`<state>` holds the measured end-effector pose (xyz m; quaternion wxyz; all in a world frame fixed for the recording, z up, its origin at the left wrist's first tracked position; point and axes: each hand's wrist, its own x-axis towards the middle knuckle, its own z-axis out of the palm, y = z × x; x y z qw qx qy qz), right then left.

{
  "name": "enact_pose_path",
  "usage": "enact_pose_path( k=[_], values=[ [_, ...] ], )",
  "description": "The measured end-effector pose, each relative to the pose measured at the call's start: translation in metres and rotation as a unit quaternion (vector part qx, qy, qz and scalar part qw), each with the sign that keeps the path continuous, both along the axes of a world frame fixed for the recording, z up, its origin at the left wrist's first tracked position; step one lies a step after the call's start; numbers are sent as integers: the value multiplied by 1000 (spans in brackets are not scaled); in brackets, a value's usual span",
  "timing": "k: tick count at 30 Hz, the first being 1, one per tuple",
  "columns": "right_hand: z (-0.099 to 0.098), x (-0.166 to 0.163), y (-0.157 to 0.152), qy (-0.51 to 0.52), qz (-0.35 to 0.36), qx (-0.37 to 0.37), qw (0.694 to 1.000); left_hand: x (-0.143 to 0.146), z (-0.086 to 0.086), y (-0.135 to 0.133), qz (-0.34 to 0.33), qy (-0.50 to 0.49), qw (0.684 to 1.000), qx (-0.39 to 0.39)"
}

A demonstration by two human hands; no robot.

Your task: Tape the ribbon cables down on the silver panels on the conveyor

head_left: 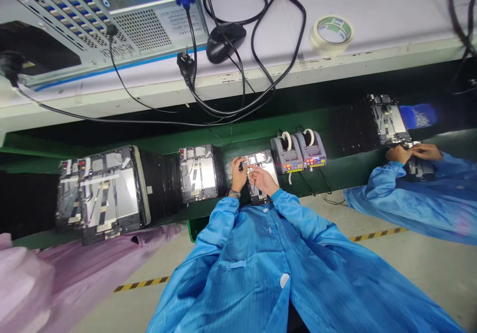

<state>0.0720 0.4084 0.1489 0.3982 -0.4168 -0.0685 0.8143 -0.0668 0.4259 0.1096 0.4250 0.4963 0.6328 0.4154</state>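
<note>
My left hand (238, 173) pinches a small dark part (243, 165) above a metal device frame (263, 163) lying on the conveyor belt (164, 179). My right hand (261, 180) reaches in from the right, its fingertips close to that part. I cannot tell whether it holds anything. The frame has silver plates and strips of tape, and my hands and blue sleeves hide its lower half. Similar frames (198, 174) lie further left on the belt. A co-worker's two hands (410, 152) work on another unit at the right.
Two automatic tape dispensers (298, 150) stand right of my hands, beside the belt. Above lie a computer case (100, 10), a black mouse (225, 42), a power plug (185, 64), tangled cables, and a masking tape roll (332, 35). A blue glove (418, 116) lies near the far right frame.
</note>
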Motion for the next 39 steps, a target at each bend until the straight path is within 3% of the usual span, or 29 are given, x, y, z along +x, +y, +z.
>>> enact_pose_path(
  k=[15, 19, 21, 22, 25, 28, 30, 34, 39],
  values=[
    [-6, 1, 3, -9, 7, -7, 1000, -1, -9, 0, -1, 11, 1000, 12],
    [-10, 3, 1, -136, 44, 21, 989, -2, -14, 1, -1, 18, 999, 28],
    [-8, 7, 2, -276, 62, 110, 953, -3, -15, 2, -3, 16, 1000, 26],
    [-6, 9, 4, -347, 77, 169, 919, -3, -15, 2, -5, 14, 1000, 23],
    [3, 15, 12, -503, 171, 324, 783, -3, -15, 3, -6, 3, 1000, 13],
    [9, 19, 21, -583, 284, 392, 653, -3, -16, 3, 2, -5, 1000, 11],
    [9, 20, 25, -609, 334, 407, 594, -3, -16, 4, 3, -6, 1000, 13],
    [5, 22, 25, -628, 369, 423, 539, -4, -17, 4, 1, -3, 1000, 24],
    [9, 26, 26, -628, 385, 441, 513, -4, -19, 3, -2, 4, 1000, 22]
  ],
)
